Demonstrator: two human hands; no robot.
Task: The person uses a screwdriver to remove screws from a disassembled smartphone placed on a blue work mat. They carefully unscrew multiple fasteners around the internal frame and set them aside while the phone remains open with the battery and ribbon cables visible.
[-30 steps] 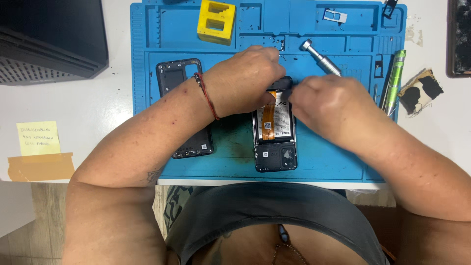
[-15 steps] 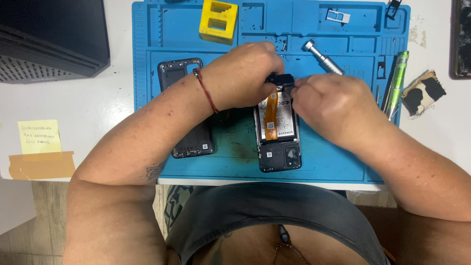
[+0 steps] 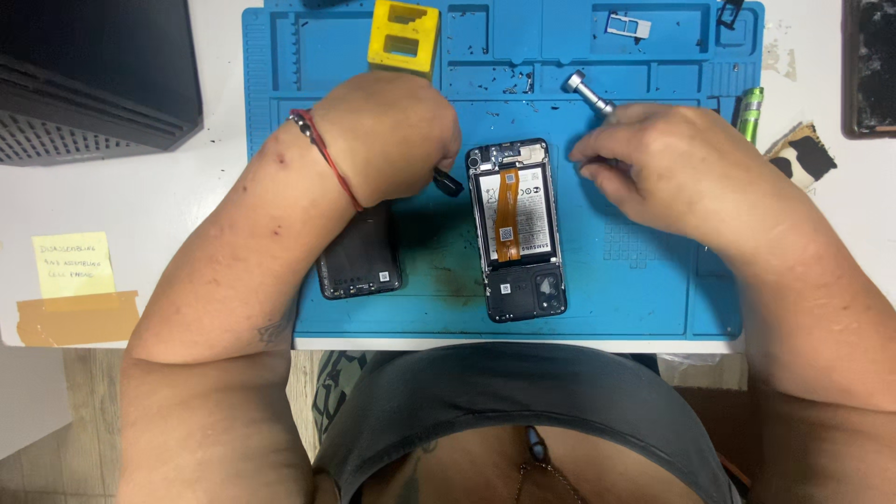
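An opened phone [image 3: 516, 231] lies on the blue repair mat [image 3: 653, 299], its battery and orange flex cable exposed. My left hand [image 3: 387, 140] sits just left of it, closed on a small black plastic piece [image 3: 449, 182]. My right hand [image 3: 653, 168] rests on the mat to the right of the phone, fingers curled beside a silver screwdriver [image 3: 590, 94]; whether it grips anything is hidden. The phone's black back cover [image 3: 359, 261] lies under my left forearm.
A yellow block [image 3: 403, 35] and a metal tray piece [image 3: 627, 24] sit at the mat's back. A green tool [image 3: 751, 110] and torn adhesive scrap [image 3: 799, 157] lie right of the mat. A black box [image 3: 93, 75] and yellow note [image 3: 73, 264] are at left.
Both hands have drawn apart off the phone, uncovering it. My left hand moved left carrying the small black piece; my right hand moved right toward the screwdriver.
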